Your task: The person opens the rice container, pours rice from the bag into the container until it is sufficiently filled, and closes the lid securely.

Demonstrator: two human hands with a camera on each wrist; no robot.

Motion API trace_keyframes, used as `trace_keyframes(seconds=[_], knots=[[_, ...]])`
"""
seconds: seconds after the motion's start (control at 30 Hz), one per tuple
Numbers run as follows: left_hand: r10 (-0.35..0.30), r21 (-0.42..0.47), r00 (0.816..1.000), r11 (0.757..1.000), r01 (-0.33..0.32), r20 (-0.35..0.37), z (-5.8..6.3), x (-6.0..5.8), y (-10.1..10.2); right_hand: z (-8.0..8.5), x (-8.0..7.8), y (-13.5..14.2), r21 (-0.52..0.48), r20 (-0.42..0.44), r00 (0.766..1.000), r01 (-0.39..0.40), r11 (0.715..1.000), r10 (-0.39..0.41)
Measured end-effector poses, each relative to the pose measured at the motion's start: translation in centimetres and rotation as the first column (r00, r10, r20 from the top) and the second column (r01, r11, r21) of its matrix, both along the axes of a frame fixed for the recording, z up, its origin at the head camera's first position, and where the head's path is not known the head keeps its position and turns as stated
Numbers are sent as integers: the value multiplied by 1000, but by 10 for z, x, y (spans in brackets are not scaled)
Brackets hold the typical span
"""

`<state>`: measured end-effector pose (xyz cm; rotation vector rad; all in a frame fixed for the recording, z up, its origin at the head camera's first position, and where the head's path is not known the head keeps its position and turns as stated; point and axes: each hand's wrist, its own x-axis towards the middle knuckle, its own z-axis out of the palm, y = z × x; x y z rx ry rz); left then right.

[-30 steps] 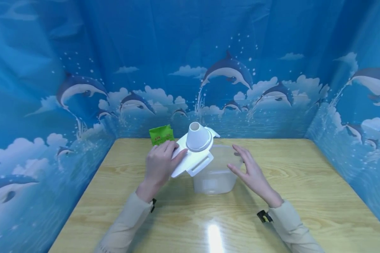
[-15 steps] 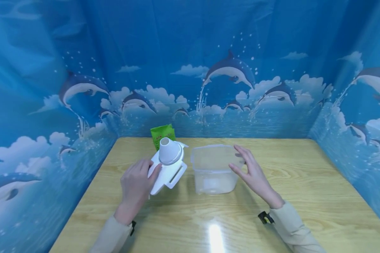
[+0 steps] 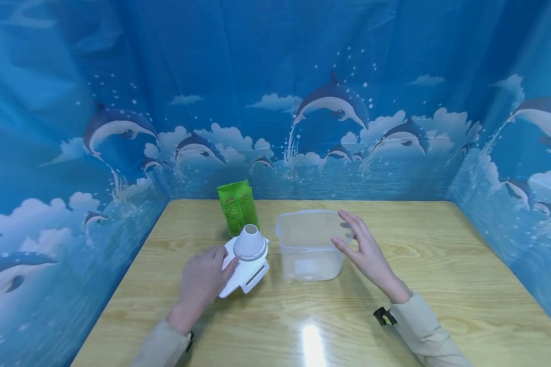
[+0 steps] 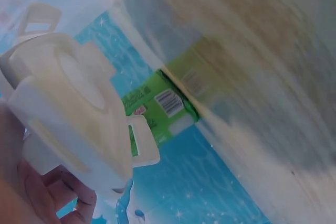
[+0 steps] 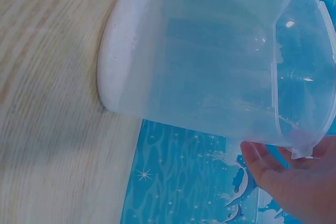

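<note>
My left hand (image 3: 203,278) grips the edge of a white plastic lid (image 3: 235,275) with side latches and a cone-shaped spout (image 3: 250,242) on top. The lid is tilted, left of the container and in front of the green packet; in the left wrist view the lid's underside (image 4: 79,87) shows. A clear plastic container (image 3: 312,262) stands upright and topless on the table, whitish at its base in the right wrist view. My right hand (image 3: 369,252) stays at its right side, thumb and fingers spread apart, fingertips right at the upper rim (image 5: 294,144).
A green printed packet (image 3: 238,206) stands upright behind the lid, its barcode side seen in the left wrist view. The wooden table (image 3: 441,255) runs back to a blue dolphin-print curtain (image 3: 275,76), which also encloses the left and right sides.
My left hand has carried the lid from over the container to the left, then lower towards the table, uncovering more of the green packet. The right hand and container have stayed in place.
</note>
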<state>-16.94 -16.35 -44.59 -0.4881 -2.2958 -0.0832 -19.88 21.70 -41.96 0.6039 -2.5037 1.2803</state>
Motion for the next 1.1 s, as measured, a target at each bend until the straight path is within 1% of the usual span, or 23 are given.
trace_keyframes(seconds=[0.13, 0.27, 0.47, 0.67, 0.77, 0.87, 0.93, 1.0, 1.1], knots=[[27, -48, 998, 999, -24, 54, -5, -2, 5, -1, 0, 0, 0, 8, 1000, -4, 1000, 4], [43, -76, 993, 997, -35, 107, -6, -2, 9, -1, 0, 0, -2, 16, 1000, -3, 1000, 3], [50, -71, 986, 997, -38, 161, -8, -3, 13, 0, 0, 1, -4, 24, 1000, -2, 1000, 3], [53, -60, 981, 997, -43, 187, -11, -2, 14, 1, 0, 1, 0, 19, 1000, -3, 1000, 3], [68, -65, 969, 996, -54, 236, -11, -1, 14, 1, 0, 1, 4, 15, 1000, -1, 1000, 1], [94, -82, 946, 994, -72, 310, -11, 0, 15, 1, 0, 1, 15, 14, 1000, 2, 1000, -2], [106, -96, 933, 992, -78, 343, -11, 0, 15, 1, 1, 1, 28, 14, 1000, 9, 1000, -9], [108, -96, 928, 992, -78, 357, -12, 1, 15, 2, 1, 1, 44, 14, 1000, 15, 999, -16], [103, -94, 930, 993, -74, 353, -13, 1, 15, 2, 1, 1, 67, 12, 1000, 24, 997, -25]])
